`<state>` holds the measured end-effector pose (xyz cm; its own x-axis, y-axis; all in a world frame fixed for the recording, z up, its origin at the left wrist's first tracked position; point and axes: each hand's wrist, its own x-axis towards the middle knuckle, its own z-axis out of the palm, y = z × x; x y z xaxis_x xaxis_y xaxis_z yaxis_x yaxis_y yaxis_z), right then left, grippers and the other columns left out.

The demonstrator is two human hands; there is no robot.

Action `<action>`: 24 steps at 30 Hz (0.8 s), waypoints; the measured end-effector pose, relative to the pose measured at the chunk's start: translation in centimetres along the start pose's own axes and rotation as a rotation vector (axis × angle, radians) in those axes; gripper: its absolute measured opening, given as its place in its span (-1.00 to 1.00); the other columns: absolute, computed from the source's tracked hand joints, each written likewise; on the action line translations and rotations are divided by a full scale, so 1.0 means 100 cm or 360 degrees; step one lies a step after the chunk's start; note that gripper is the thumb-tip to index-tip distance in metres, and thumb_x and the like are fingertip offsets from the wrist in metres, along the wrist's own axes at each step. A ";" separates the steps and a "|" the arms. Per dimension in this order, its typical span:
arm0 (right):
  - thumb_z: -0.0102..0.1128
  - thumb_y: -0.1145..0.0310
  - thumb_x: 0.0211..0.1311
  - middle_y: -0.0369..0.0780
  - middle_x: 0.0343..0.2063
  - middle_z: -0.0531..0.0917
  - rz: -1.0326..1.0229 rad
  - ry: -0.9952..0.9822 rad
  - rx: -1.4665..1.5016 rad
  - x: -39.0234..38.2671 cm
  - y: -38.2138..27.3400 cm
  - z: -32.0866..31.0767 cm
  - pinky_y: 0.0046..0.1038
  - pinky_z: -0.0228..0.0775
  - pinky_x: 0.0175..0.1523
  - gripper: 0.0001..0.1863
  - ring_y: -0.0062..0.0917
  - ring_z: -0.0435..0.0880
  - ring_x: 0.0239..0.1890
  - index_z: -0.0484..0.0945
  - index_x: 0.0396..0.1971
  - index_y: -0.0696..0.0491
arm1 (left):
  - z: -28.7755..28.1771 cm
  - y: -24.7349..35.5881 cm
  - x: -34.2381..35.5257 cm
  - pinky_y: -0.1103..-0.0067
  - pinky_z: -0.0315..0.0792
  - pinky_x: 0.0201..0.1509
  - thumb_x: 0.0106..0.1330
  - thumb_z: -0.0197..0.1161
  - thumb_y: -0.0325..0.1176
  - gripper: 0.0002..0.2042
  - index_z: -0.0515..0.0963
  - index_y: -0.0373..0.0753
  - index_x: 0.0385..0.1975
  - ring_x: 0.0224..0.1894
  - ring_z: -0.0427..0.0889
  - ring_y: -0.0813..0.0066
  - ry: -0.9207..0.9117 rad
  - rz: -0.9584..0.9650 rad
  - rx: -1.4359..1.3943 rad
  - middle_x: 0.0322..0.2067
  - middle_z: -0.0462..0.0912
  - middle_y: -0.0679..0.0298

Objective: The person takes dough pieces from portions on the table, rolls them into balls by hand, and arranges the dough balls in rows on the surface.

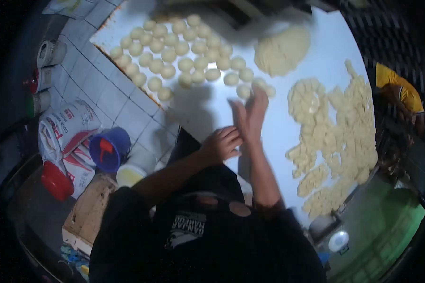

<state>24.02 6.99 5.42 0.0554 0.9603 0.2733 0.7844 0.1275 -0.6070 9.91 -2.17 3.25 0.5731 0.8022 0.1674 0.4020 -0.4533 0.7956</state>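
My right hand (251, 115) reaches out flat over the white table (316, 52), fingertips next to the nearest round dough balls (243, 90). My left hand (221, 143) rests curled on the table just behind it; whether it holds a dough piece is hidden. Several rolled dough balls (174, 52) lie in rows at the far left of the table. A large dough lump (282, 49) sits at the back. Many cut dough pieces (337, 137) spread over the right side.
On the tiled floor to the left stand flour sacks (66, 127), a blue bucket (109, 148), a red container (56, 180), a pale tub (130, 174) and a cardboard box (87, 212). A person in a yellow shirt (396, 89) is at the far right.
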 end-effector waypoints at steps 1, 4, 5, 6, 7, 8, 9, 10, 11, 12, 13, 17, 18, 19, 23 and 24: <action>0.52 0.30 0.24 0.02 0.00 0.60 0.0098 0.0049 0.0081 -0.028 -0.001 -0.003 -0.07 0.44 0.20 -0.46 0.00 0.56 0.11 0.53 0.12 0.22 | -0.016 -0.007 0.002 0.21 0.47 0.31 0.17 0.44 -0.35 -0.55 0.62 -0.25 0.10 0.22 0.57 0.05 0.0191 0.0037 0.0036 0.12 0.65 0.05; 0.63 0.23 0.09 -0.02 -0.01 0.62 -0.0176 -0.0504 0.0143 -0.110 0.003 -0.032 -0.07 0.44 0.19 -0.51 -0.07 0.58 0.06 0.60 -0.06 0.12 | -0.043 -0.017 -0.053 0.17 0.45 0.36 0.26 0.40 -0.40 -0.50 0.53 -0.32 0.23 0.23 0.57 -0.06 0.0235 -0.0362 -0.0034 0.15 0.61 -0.04; 0.67 0.18 0.04 -0.05 -0.01 0.62 -0.0606 -0.0730 -0.0084 -0.126 0.043 -0.036 -0.08 0.45 0.16 -0.51 -0.09 0.58 0.06 0.62 -0.12 0.07 | -0.045 -0.029 -0.053 0.16 0.45 0.36 0.30 0.37 -0.42 -0.51 0.51 -0.33 0.24 0.21 0.58 -0.09 0.0310 -0.0332 0.0039 0.15 0.61 -0.04; 0.64 0.10 0.07 -0.12 -0.09 0.63 -0.0292 -0.0982 -0.0002 -0.127 0.083 -0.030 -0.11 0.44 0.09 -0.58 -0.15 0.60 0.00 0.60 -0.27 0.00 | -0.044 -0.040 -0.047 0.16 0.45 0.36 0.30 0.37 -0.42 -0.51 0.51 -0.33 0.24 0.21 0.58 -0.09 0.0298 -0.0293 0.0047 0.15 0.61 -0.04; 0.56 0.13 0.16 -0.14 -0.19 0.61 -0.0392 -0.0668 -0.0383 -0.099 0.068 -0.025 -0.13 0.40 0.04 -0.65 -0.16 0.57 -0.08 0.58 -0.31 0.01 | -0.042 -0.049 -0.050 0.15 0.46 0.35 0.32 0.37 -0.42 -0.53 0.52 -0.32 0.23 0.19 0.59 -0.11 0.0312 -0.0298 0.0121 0.14 0.61 -0.05; 0.55 0.15 0.17 -0.11 -0.21 0.60 -0.0328 -0.0424 -0.0269 -0.062 0.048 -0.014 -0.11 0.37 0.03 -0.66 -0.11 0.55 -0.11 0.56 -0.32 0.03 | -0.036 -0.047 -0.054 0.14 0.47 0.33 0.34 0.36 -0.42 -0.56 0.53 -0.31 0.21 0.18 0.60 -0.12 0.0311 -0.0304 0.0187 0.14 0.61 -0.06; 0.53 0.18 0.18 -0.07 -0.23 0.59 -0.0250 -0.0175 -0.0169 -0.048 0.033 -0.009 -0.08 0.34 0.01 -0.66 -0.06 0.52 -0.14 0.54 -0.34 0.06 | -0.029 -0.035 -0.054 0.14 0.47 0.33 0.34 0.36 -0.42 -0.56 0.53 -0.31 0.21 0.18 0.60 -0.12 0.0273 -0.0300 0.0183 0.14 0.61 -0.06; 0.53 0.20 0.17 -0.08 -0.24 0.58 -0.0257 -0.0234 -0.0139 -0.067 0.036 -0.002 -0.08 0.32 0.01 -0.67 -0.06 0.52 -0.14 0.55 -0.33 0.06 | -0.027 -0.030 -0.042 0.15 0.48 0.32 0.33 0.36 -0.43 -0.58 0.54 -0.30 0.19 0.18 0.59 -0.13 0.0295 -0.0364 0.0194 0.13 0.62 -0.06; 0.52 0.22 0.16 -0.08 -0.25 0.58 -0.0255 -0.0275 -0.0107 -0.086 0.044 0.010 -0.09 0.31 0.01 -0.69 -0.05 0.51 -0.14 0.56 -0.33 0.06 | -0.030 -0.028 -0.033 0.15 0.49 0.31 0.33 0.37 -0.44 -0.59 0.54 -0.30 0.18 0.19 0.59 -0.13 0.0305 -0.0413 0.0214 0.12 0.62 -0.07; 0.51 0.23 0.15 -0.11 -0.27 0.55 -0.0265 -0.0447 -0.0089 -0.114 0.043 0.005 -0.09 0.29 -0.04 -0.70 -0.09 0.51 -0.16 0.56 -0.32 0.04 | -0.026 -0.035 -0.042 0.15 0.50 0.30 0.33 0.38 -0.45 -0.61 0.55 -0.32 0.14 0.18 0.60 -0.11 0.0261 -0.0511 0.0246 0.10 0.63 -0.04; 0.51 0.23 0.15 -0.11 -0.27 0.55 -0.0228 -0.0393 -0.0091 -0.114 0.062 -0.008 -0.09 0.29 -0.04 -0.70 -0.09 0.51 -0.16 0.56 -0.32 0.04 | -0.033 -0.025 -0.042 0.18 0.49 0.26 0.40 0.32 -0.36 -0.62 0.57 -0.28 0.19 0.15 0.60 -0.11 0.0303 -0.0462 0.0099 0.15 0.61 0.00; 0.51 0.20 0.15 -0.18 -0.27 0.56 -0.0213 -0.0099 -0.0233 -0.086 0.089 -0.044 -0.11 0.29 -0.07 -0.73 -0.17 0.49 -0.18 0.58 -0.36 0.00 | -0.030 -0.013 -0.042 0.19 0.50 0.18 0.38 0.34 -0.37 -0.62 0.57 -0.29 0.18 0.11 0.59 -0.11 0.0255 -0.0568 0.0168 0.12 0.59 -0.01; 0.47 0.18 0.21 -0.17 -0.24 0.57 -0.0059 -0.0059 -0.0253 -0.076 0.084 -0.040 -0.11 0.29 -0.06 -0.74 -0.17 0.50 -0.16 0.58 -0.36 0.01 | -0.023 -0.008 -0.038 0.18 0.49 0.17 0.36 0.35 -0.38 -0.61 0.57 -0.29 0.18 0.10 0.59 -0.10 0.0290 -0.0485 0.0269 0.10 0.59 0.00; 0.42 0.16 0.26 -0.16 -0.22 0.58 0.0087 -0.0021 -0.0260 -0.072 0.076 -0.033 -0.11 0.29 -0.04 -0.74 -0.16 0.51 -0.13 0.58 -0.36 0.01 | -0.017 -0.004 -0.038 0.18 0.49 0.17 0.36 0.35 -0.38 -0.61 0.57 -0.29 0.18 0.10 0.59 -0.10 0.0264 -0.0489 0.0259 0.10 0.59 0.00; 0.51 0.41 0.19 -0.03 0.12 0.64 -0.0131 -0.0312 -0.0023 -0.154 0.066 -0.042 0.00 0.40 0.30 -0.50 -0.05 0.55 0.27 0.54 0.11 0.11 | -0.014 -0.030 -0.019 0.21 0.49 0.19 0.34 0.39 -0.37 -0.64 0.60 -0.19 0.13 0.15 0.59 0.07 0.0191 -0.0473 0.0307 0.07 0.59 0.14; 0.52 0.41 0.20 -0.02 0.13 0.64 -0.0020 -0.0349 -0.0081 -0.155 0.068 -0.058 0.00 0.41 0.30 -0.51 -0.03 0.57 0.25 0.54 0.10 0.12 | -0.014 -0.035 -0.017 0.19 0.48 0.20 0.35 0.38 -0.35 -0.63 0.59 -0.19 0.14 0.15 0.59 0.07 0.0171 -0.0370 0.0308 0.08 0.59 0.13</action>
<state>32.04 -8.43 1.40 -0.0855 0.9904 0.1085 0.8146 0.1322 -0.5648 6.49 -1.37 0.98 0.3755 0.9247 0.0630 0.6476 -0.3104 0.6959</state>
